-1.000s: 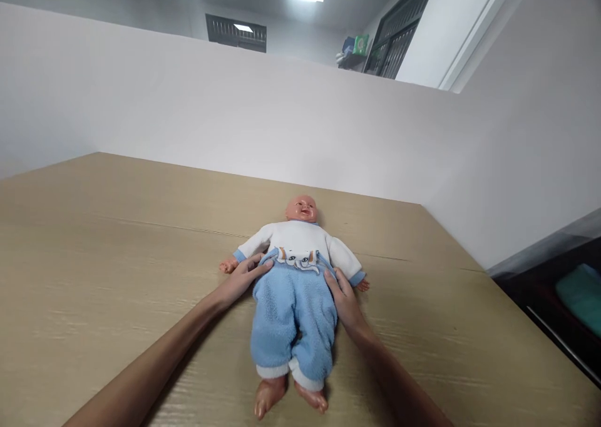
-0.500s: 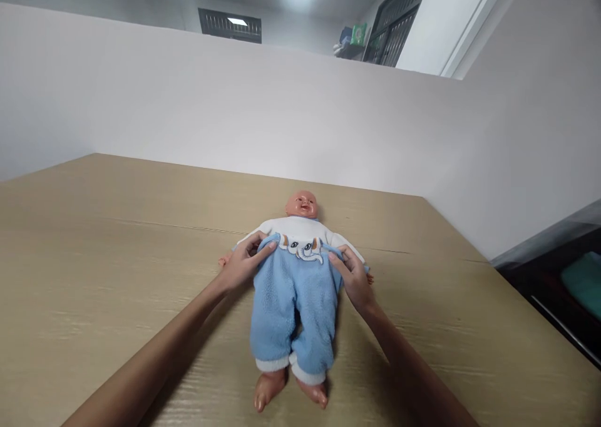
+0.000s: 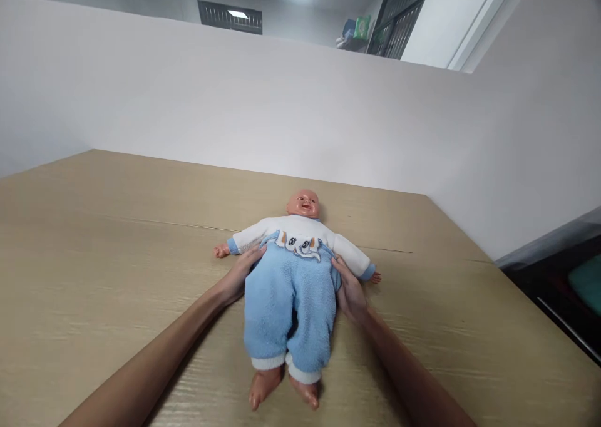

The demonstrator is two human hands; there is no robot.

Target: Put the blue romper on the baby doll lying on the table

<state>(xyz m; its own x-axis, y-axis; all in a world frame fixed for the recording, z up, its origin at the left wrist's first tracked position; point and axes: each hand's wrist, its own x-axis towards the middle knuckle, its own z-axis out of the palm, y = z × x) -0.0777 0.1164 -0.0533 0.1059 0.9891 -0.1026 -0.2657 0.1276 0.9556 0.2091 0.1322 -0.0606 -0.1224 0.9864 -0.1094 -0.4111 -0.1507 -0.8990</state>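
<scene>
A baby doll (image 3: 303, 204) lies on its back on the wooden table (image 3: 94, 239), head away from me. It wears a white top and fluffy blue trousers (image 3: 288, 302) with an elephant patch at the waist. My left hand (image 3: 239, 275) rests flat along the doll's left flank at the trousers' waist, fingers stretched out under the sleeve. On the other flank my right hand (image 3: 348, 288) lies against the trousers, fingers extended along the fabric. Both of the doll's arms are spread out to the sides.
White partition walls (image 3: 235, 101) close off the table at the back and right. Past the table's right edge stands a dark cabinet (image 3: 554, 289) with something teal in it.
Both hands have slid down from pinching the waistband at the doll's chest to lying flat on its sides. The doll's arms are now spread outwards.
</scene>
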